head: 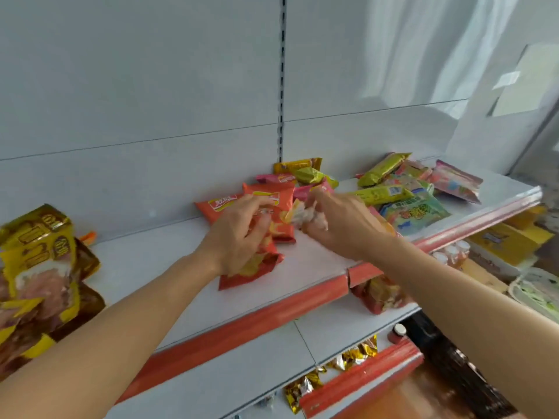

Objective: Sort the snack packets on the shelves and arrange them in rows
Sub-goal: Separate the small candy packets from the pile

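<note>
My left hand (242,234) grips a red chip packet (257,267) lying on the white shelf (145,261); two more red chip packets (279,207) lie just behind it. My right hand (335,222) pinches a small pink and white packet (305,214) beside the red ones. Pink packets (276,178), yellow-green packets (382,167) and a pale green packet (416,211) lie in a loose heap at the middle and right of the shelf. Yellow and brown packets (39,261) stand at the far left.
The shelf has a red front strip (272,313) and a white back panel. A lower shelf (341,334) holds a red packet (381,294) and gold-wrapped sweets (357,356). Yellow boxes (508,240) and bottles (450,252) stand on the floor at the right.
</note>
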`<action>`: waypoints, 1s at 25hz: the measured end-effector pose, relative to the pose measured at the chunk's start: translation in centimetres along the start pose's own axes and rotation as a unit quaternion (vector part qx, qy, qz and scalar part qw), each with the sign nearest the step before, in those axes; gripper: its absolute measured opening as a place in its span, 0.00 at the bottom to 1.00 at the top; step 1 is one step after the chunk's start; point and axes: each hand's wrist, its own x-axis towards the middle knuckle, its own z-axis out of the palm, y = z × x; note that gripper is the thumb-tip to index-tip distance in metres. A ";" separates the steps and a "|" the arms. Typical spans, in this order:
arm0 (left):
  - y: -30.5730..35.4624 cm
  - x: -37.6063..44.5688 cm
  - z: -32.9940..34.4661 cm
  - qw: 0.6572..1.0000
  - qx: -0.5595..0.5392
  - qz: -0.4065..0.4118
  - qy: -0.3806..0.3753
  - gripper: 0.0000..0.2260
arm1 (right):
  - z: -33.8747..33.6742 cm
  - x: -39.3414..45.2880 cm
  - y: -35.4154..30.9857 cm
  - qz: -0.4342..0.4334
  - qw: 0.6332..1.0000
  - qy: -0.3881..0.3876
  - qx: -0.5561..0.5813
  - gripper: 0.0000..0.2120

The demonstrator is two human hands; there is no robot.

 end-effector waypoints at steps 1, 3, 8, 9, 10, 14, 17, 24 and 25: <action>0.3 -0.4 -0.8 0.999 -0.024 -0.026 0.033 0.14 | -0.8 0.8 -0.5 -0.010 0.999 0.030 0.034 0.18; 0.8 -2.1 -2.6 0.981 -0.121 -0.117 0.098 0.13 | -1.0 2.4 -3.4 -0.080 0.991 0.069 0.082 0.19; 0.3 -10.1 -8.6 0.868 -0.256 -0.319 0.281 0.11 | 3.4 4.4 -14.6 -0.230 0.956 0.065 0.171 0.18; -0.2 -12.6 -10.3 0.846 -0.254 -0.338 0.324 0.12 | 4.1 4.7 -17.1 -0.250 0.946 0.054 0.201 0.18; -0.8 -15.2 -12.1 0.823 -0.262 -0.350 0.363 0.13 | 4.5 5.2 -19.6 -0.264 0.935 0.031 0.236 0.19; -2.2 -23.5 -19.0 0.754 -0.330 -0.342 0.454 0.14 | 6.2 6.6 -29.8 -0.285 0.903 -0.055 0.317 0.20; -4.3 -27.9 -24.6 0.717 -0.371 -0.318 0.496 0.14 | 7.7 7.8 -38.1 -0.291 0.872 -0.089 0.382 0.17; -14.7 -35.0 -37.1 0.806 -0.056 -0.357 0.469 0.12 | 12.4 13.4 -54.9 -0.262 0.880 0.010 0.396 0.10; -16.4 -35.6 -38.9 0.817 0.007 -0.354 0.455 0.11 | 13.2 14.7 -57.0 -0.251 0.891 0.026 0.378 0.08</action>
